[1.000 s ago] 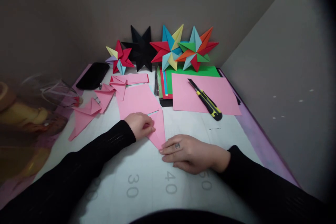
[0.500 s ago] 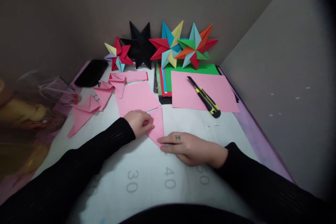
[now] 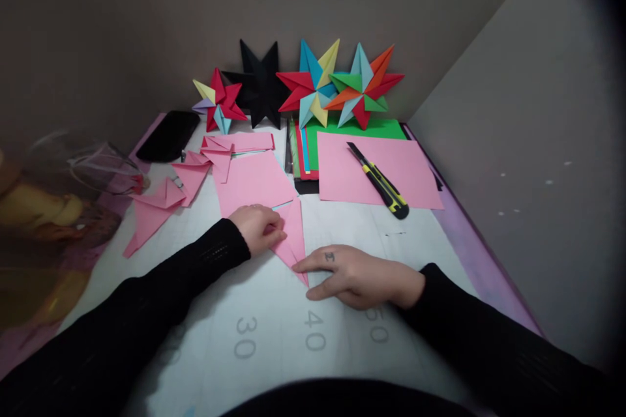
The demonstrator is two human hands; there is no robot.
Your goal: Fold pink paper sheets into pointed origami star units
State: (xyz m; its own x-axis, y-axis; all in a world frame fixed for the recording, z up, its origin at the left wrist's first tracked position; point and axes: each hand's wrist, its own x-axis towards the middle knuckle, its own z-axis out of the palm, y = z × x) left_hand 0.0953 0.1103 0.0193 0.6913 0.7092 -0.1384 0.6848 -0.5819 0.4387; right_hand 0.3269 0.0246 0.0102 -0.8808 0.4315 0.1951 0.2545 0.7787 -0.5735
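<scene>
A pink sheet of paper (image 3: 292,232), folded to a narrow point towards me, lies on the white table top. My left hand (image 3: 257,229) rests on its left edge, fingers curled in and closed on the paper. On the right, my right hand (image 3: 355,277) has its fingers apart. One outstretched fingertip touches the paper close to the pointed end, while another rests on the table beside the tip. Just beyond my left hand are flat pink sheets (image 3: 252,179).
Folded pink pieces (image 3: 157,205) lie to the left, near a black phone (image 3: 169,135). A yellow-black utility knife (image 3: 379,181) lies on a pink sheet (image 3: 337,172) over coloured paper (image 3: 362,130). Paper stars, including a black one (image 3: 261,81), lean against the wall.
My right hand's fingers have spread: the lower one has come off the paper's tip towards me, uncovering the point. My left hand stays in place.
</scene>
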